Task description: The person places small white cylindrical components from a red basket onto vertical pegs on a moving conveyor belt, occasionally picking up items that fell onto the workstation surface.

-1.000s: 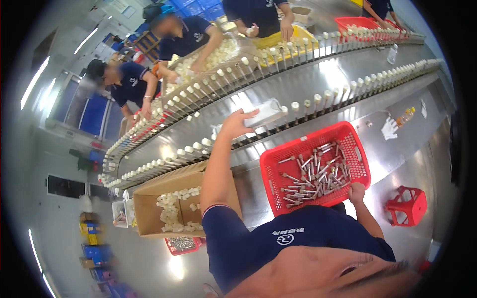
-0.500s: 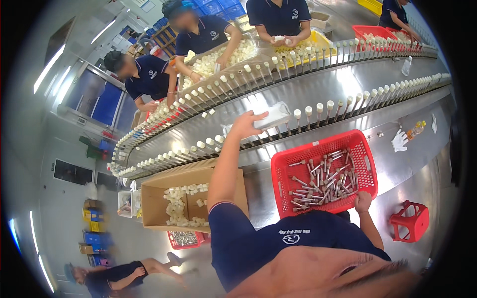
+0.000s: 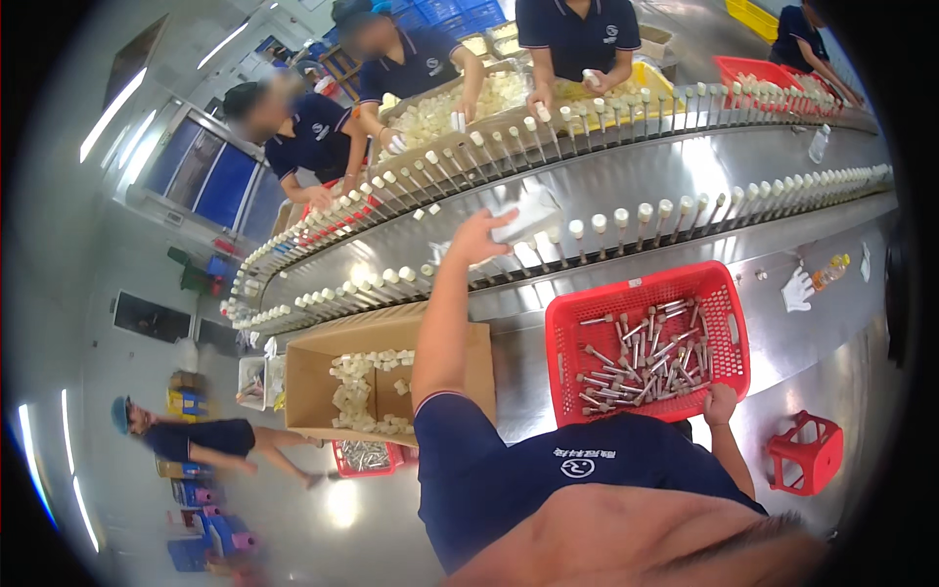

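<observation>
Has left fingers parted at blurred white packet, right fingers curled, half-hidden, at red basket, impossible to tell if gripping, and wears white-lettered navy shirt.

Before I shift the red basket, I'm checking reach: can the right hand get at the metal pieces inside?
Probably yes: the right hand is at the near right corner of the red basket, and nothing visible covers the metal pieces.
</observation>
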Action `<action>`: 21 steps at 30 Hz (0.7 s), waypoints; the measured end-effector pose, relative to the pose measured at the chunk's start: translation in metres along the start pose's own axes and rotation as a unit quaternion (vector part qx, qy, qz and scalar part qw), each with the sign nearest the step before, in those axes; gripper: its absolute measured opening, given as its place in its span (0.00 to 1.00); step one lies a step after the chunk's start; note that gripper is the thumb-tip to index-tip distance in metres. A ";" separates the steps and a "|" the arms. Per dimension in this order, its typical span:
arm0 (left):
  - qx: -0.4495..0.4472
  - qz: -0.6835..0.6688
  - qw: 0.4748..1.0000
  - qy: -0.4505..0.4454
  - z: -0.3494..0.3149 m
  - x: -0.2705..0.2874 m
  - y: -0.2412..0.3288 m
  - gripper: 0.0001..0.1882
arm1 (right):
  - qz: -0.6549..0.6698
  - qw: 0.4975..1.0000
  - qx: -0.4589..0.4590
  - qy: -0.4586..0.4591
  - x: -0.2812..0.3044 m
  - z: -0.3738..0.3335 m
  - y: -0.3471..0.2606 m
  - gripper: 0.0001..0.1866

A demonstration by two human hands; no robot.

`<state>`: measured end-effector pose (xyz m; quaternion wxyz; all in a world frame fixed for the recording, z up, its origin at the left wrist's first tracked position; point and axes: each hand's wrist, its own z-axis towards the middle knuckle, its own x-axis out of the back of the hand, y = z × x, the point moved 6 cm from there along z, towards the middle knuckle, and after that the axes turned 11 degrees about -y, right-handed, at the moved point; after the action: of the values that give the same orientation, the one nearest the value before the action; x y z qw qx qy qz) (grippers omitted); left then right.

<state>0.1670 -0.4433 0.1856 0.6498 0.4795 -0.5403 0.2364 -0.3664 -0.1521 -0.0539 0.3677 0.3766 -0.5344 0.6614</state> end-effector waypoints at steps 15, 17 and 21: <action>-0.002 0.019 0.999 -0.042 0.018 0.017 0.031 0.40 | -0.028 0.999 -0.006 -0.013 -0.020 -0.018 0.029 0.06; 0.000 0.030 0.999 -0.026 0.016 -0.004 0.013 0.39 | -0.024 1.000 -0.002 -0.009 -0.018 -0.015 0.026 0.06; 0.026 -0.024 0.997 -0.062 0.021 -0.020 0.013 0.39 | -0.012 1.000 -0.005 0.000 -0.015 -0.016 0.026 0.05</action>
<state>0.1402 -0.4517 0.1709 0.6079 0.5232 -0.5611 0.2045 -0.3845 -0.1417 -0.0808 0.3780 0.3810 -0.5329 0.6542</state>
